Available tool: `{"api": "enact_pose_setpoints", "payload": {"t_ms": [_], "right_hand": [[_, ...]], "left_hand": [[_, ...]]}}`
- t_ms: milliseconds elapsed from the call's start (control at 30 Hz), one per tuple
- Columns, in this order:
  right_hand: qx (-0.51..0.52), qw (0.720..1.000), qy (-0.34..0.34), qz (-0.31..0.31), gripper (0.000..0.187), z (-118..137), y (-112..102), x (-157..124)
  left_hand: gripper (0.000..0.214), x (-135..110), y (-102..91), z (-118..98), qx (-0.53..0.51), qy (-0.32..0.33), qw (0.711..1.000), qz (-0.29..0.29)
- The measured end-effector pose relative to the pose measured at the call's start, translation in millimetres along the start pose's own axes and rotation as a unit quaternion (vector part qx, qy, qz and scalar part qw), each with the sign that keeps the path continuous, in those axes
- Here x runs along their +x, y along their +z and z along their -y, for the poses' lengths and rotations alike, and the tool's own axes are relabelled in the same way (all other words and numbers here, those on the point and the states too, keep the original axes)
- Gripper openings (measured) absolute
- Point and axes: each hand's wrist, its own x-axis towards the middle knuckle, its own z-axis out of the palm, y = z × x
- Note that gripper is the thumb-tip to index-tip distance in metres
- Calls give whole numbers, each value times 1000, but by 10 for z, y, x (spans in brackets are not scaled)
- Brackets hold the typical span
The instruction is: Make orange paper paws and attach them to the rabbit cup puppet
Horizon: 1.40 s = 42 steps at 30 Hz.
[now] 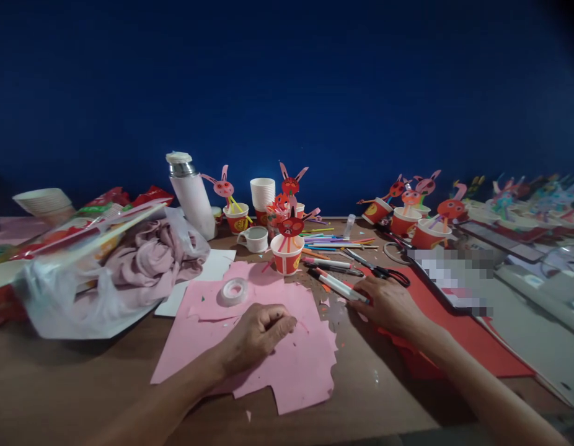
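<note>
My left hand (263, 334) is closed, thumb against curled fingers, above the pink paper (296, 378); anything inside its grip is too small or hidden to make out. My right hand (392, 303) reaches to the right of it, its fingertips closed on the near end of a white marker pen (336, 285). More pens (331, 264) lie just beyond, beside black-handled scissors (393, 274). A roll of clear tape (234, 290) rests on the pink paper. Behind it stands a red-and-white paper cup (287, 255) with a red rabbit-like paper head (294, 227) on straws.
Red paper (473, 353) and a phone-like device (447, 279) lie at right. Several decorated cups (431, 234) stand behind them. At left are a plastic bag (82, 303) with pink cloth and a white flask (193, 201). A mug (253, 239) and loose straws (333, 240) sit at the back.
</note>
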Motion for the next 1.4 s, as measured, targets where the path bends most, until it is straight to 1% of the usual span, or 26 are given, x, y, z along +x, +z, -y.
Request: {"api": "enact_pose_setpoints", "payload": {"t_ms": [100, 200, 233, 300, 367, 400, 433, 500, 567, 600, 667, 767, 867, 967, 1067, 1200, 1300, 1400], "right_hand": [[-24, 999, 6, 23, 25, 88, -6, 12], [-27, 999, -17, 32, 20, 205, -12, 13], [-24, 999, -27, 33, 17, 247, -14, 15], [-5, 999, -45, 31, 15, 307, -18, 26], [18, 999, -26, 23, 17, 294, -17, 39], [29, 999, -8, 18, 20, 247, -14, 42], [31, 999, 25, 8, 23, 173, -9, 38], [44, 998, 54, -2, 28, -41, 10, 10], [29, 996, 78, -28, 28, -289, 40, -47], [22, 996, 85, -33, 29, -403, 60, -81], [17, 998, 56, -32, 32, -575, 104, -151], [3, 1000, 16, -23, 33, -666, 165, -224], [-22, 1000, 5, -20, 34, -622, 188, -239], [-39, 999, 6, -27, 33, -561, 177, -233], [-39, 998, -2, -44, 28, -543, 167, -239], [-18, 999, -19, -47, 23, -529, 127, -254], [5, 999, -7, -47, 23, -481, 60, -250], [12, 999, 9, -31, 23, -457, 28, -239]], "left_hand": [[24, -41, 22, -36, -1, -1, 1000, 5], [15, -68, 52, -51, -7, 1, 1000, 0], [16, -74, 60, -42, -4, 13, 1000, 0], [22, -82, 66, -8, 14, 37, 999, -5], [26, -87, 61, 37, 39, 62, 997, -16], [26, -88, 55, 57, 49, 74, 996, -24], [26, -87, 47, 75, 56, 84, 994, -31], [27, -86, 31, 98, 60, 94, 993, -45], [27, -84, 21, 104, 60, 100, 992, -46], [28, -83, 19, 101, 62, 105, 992, -42], [28, -83, 21, 87, 65, 110, 991, -32], [24, -76, 28, 58, 61, 83, 994, -29], [12, -63, 19, 37, 31, 45, 998, -6], [29, -54, -4, 29, 6, 32, 999, 23], [32, -50, -23, 18, 8, 21, 1000, 9], [32, -43, -35, -24, -10, 1, 1000, -10], [31, -37, -30, -39, -35, -14, 999, -27], [30, -37, -12, -19, -49, -27, 998, -35]]}}
